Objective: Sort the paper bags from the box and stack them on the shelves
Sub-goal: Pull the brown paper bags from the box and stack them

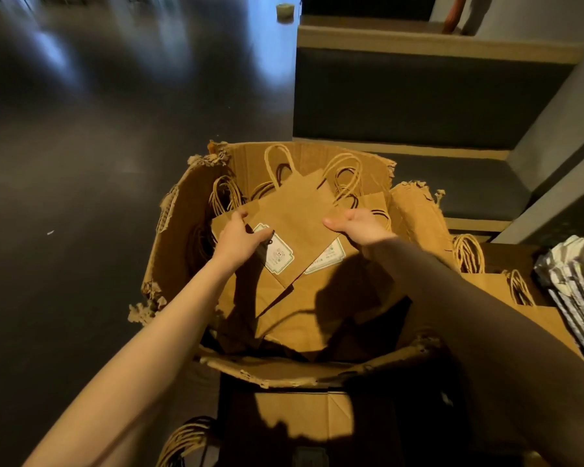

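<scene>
A dark, glossy floor (81,163) carries a torn cardboard box (182,237) that stands against the foot of dark steps (418,96) with tan edges. Flat brown paper bags (493,284) with twisted handles lie to the right of the box, just beside a stack of printed papers (577,291). A small pale object (285,10) sits far off on the floor.

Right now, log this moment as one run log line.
stage: picking from box | left hand: grips top paper bag | right hand: on bag's right edge, grip unclear | shelves: no bags visible
</scene>
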Action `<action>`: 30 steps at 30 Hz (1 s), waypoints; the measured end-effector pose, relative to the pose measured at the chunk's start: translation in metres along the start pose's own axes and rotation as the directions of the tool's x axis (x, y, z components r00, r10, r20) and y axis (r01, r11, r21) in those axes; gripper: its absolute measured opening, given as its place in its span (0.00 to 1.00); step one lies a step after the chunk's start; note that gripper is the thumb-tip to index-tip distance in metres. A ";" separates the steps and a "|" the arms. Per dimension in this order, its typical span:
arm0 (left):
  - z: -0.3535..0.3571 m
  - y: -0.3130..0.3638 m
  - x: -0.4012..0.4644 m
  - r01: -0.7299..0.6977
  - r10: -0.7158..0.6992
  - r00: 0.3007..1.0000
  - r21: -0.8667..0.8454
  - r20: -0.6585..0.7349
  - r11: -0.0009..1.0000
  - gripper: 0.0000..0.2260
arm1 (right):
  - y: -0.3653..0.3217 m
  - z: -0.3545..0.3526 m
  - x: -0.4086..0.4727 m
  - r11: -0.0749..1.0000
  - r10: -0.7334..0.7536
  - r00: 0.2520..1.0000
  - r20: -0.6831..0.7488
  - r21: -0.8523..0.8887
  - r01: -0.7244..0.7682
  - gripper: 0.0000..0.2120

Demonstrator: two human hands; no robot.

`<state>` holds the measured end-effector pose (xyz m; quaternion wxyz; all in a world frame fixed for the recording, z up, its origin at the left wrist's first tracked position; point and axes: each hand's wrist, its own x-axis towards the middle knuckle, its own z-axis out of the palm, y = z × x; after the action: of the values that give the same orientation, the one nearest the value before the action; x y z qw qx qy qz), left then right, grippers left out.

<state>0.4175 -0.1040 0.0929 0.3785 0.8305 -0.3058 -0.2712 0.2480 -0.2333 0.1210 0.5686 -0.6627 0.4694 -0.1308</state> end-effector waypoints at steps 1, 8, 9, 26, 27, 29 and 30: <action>-0.001 0.000 0.000 0.001 -0.001 0.999 -0.004 0.038 1.000 0.29 | -0.005 -0.005 -0.004 0.999 -0.032 0.999 0.003 0.027 0.032 0.07; -0.001 0.013 -0.010 -0.103 0.135 0.988 -0.336 0.076 0.936 0.03 | -0.029 -0.027 -0.026 0.920 -0.228 0.973 -0.041 0.317 0.229 0.13; -0.002 0.015 -0.012 -0.113 0.142 0.989 -0.380 0.050 0.918 0.03 | -0.029 -0.028 -0.028 0.917 -0.235 0.972 -0.025 0.325 0.230 0.14; 0.009 0.013 -0.014 0.040 0.047 0.987 -0.516 0.155 0.856 0.08 | -0.019 0.032 -0.031 0.934 -0.269 0.960 -0.076 0.221 0.279 0.20; 0.008 0.014 -0.015 0.038 0.068 0.980 -0.508 0.188 0.861 0.08 | -0.015 0.031 -0.030 0.934 -0.273 0.957 -0.101 0.212 0.289 0.18; 0.004 0.015 -0.018 0.073 0.060 0.965 -0.481 0.255 0.874 0.08 | -0.010 0.027 -0.027 0.926 -0.288 0.943 -0.170 0.200 0.319 0.19; 0.001 0.016 -0.019 0.109 0.028 0.963 -0.486 0.266 0.867 0.09 | -0.009 0.023 -0.025 0.922 -0.297 0.932 -0.208 0.193 0.336 0.19</action>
<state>0.3991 -0.0995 0.1088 0.5292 0.6676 -0.2558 -0.4569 0.2557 -0.2003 0.1300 0.5679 -0.6472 0.3859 -0.3311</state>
